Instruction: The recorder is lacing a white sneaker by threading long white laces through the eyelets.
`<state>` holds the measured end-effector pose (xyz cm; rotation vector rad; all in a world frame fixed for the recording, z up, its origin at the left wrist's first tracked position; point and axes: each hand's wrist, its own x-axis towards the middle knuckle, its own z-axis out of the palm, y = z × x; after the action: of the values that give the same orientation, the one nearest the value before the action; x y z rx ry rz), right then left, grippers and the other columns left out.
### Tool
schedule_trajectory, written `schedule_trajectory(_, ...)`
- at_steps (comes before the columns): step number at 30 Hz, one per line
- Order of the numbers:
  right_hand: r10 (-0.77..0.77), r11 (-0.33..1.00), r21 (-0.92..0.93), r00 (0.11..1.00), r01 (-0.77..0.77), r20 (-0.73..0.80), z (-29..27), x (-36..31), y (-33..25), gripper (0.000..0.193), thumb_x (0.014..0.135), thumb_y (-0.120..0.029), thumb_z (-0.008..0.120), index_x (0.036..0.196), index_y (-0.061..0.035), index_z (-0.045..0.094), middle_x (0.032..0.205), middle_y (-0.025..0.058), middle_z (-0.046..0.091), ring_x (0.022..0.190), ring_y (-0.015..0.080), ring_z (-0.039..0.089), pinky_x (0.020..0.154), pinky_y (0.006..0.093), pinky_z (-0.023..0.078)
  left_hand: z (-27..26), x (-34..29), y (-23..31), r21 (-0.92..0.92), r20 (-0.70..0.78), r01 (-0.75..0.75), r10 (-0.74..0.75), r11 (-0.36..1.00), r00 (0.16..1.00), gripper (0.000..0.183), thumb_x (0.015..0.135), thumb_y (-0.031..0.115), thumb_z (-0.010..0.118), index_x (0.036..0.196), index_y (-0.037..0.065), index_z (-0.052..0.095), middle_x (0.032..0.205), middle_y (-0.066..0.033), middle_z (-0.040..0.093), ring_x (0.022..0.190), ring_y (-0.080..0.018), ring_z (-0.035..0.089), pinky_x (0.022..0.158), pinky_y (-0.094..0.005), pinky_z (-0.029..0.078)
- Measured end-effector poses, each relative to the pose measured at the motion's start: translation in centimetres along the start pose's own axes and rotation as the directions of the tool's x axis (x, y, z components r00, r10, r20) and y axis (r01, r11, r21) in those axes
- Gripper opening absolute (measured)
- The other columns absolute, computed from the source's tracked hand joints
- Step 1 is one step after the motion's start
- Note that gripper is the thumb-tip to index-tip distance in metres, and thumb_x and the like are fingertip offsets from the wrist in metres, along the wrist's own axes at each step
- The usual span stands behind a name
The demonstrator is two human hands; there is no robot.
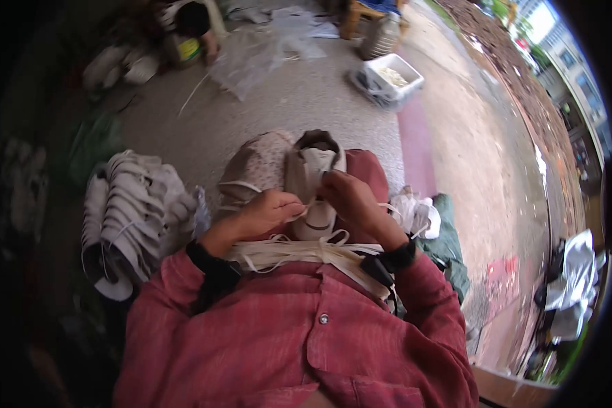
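Between my knees rests a beige shoe upper (297, 168), its dark-lined opening away from me and its toe toward me. At its left side my left hand (273, 209) pinches a cream shoelace (308, 209). My right hand (350, 197) is closed over the shoe's right side, near the eyelets; what its fingertips grip is hidden behind them. A bundle of cream laces (279, 253) lies across my lap, just below both hands.
Stacked shoe uppers (136, 211) stand at my left. White shoe pieces (415, 212) lie by my right knee on green cloth (449, 248). Ahead are a white basin (396, 76), a plastic jug (382, 35) and clear plastic sheeting (248, 58). Another person's hand (211, 49) shows at the far left.
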<state>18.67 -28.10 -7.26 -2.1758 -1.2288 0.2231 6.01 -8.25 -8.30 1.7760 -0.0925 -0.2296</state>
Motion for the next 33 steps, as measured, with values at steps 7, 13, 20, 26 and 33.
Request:
schedule_trajectory(7, 0.123, 0.648, 0.724, 0.971, -0.235, 0.205, -2.7, -2.7, -2.1, 0.008, 0.093, -0.01, 0.061, 0.091, -0.0043, 0.055, 0.097, -0.0004, 0.048, 0.087, 0.009, 0.051, 0.073, 0.0244, 0.044, 1.2, 0.5, 0.6, 0.439, -0.275, -0.049, 0.186, 0.897, 0.943, 0.023, 0.092, 0.023, 0.054, 0.086, 0.003, 0.063, 0.076, -0.0135, 0.061, 0.072, -0.0282, 0.061, 0.065, -0.0376, 0.047)
schedule_trajectory(13, 0.218, 0.653, 0.709, 0.963, -0.264, 0.158, -3.7, -3.2, -2.6, 0.01, 0.092, -0.016, 0.064, 0.09, -0.0065, 0.062, 0.09, -0.0029, 0.055, 0.079, 0.0057, 0.055, 0.067, 0.0221, 0.046, 1.5, 1.8, 0.1, 0.547, -0.257, -0.129, 0.313, 0.827, 0.914, 0.023, 0.088, 0.022, 0.056, 0.076, 0.002, 0.059, 0.074, -0.0144, 0.06, 0.073, -0.0351, 0.06, 0.07, -0.0424, 0.047)
schedule_trajectory(20, 0.295, 0.8, 0.572, 0.949, -0.181, -0.112, -2.3, -1.1, -0.3, 0.009, 0.09, -0.013, 0.065, 0.092, -0.005, 0.063, 0.086, -0.0005, 0.061, 0.073, 0.0089, 0.059, 0.058, 0.0241, 0.046, 1.4, 2.2, -0.4, 0.647, -0.251, -0.119, 0.358, 0.753, 0.899, 0.022, 0.084, 0.019, 0.057, 0.068, 0.004, 0.058, 0.069, -0.0126, 0.06, 0.07, -0.0337, 0.059, 0.074, -0.043, 0.044)
schedule_trajectory(26, -0.219, 0.973, -0.004, 0.913, 0.232, -0.343, -2.3, 0.7, -0.8, 0.01, 0.081, -0.006, 0.067, 0.089, -0.0048, 0.063, 0.091, 0.0096, 0.059, 0.08, 0.0299, 0.06, 0.068, 0.0351, 0.048, 2.5, 2.8, 0.1, 0.686, -0.307, -0.058, 0.362, 0.725, 0.88, 0.022, 0.083, 0.019, 0.057, 0.067, 0.004, 0.058, 0.066, -0.0109, 0.061, 0.07, -0.0331, 0.06, 0.073, -0.0424, 0.044)
schedule_trajectory(33, -0.405, 0.908, -0.179, 0.904, 0.379, -0.137, -3.3, 1.7, -1.3, 0.01, 0.078, -0.007, 0.066, 0.087, -0.0072, 0.062, 0.085, 0.0083, 0.058, 0.083, 0.0285, 0.056, 0.072, 0.0389, 0.044, 0.5, 2.9, 2.0, 0.813, -0.215, -0.168, 0.556, 0.557, 0.803, 0.021, 0.075, 0.02, 0.067, 0.086, 0.005, 0.058, 0.099, -0.0102, 0.058, 0.083, -0.031, 0.061, 0.075, -0.0413, 0.045)
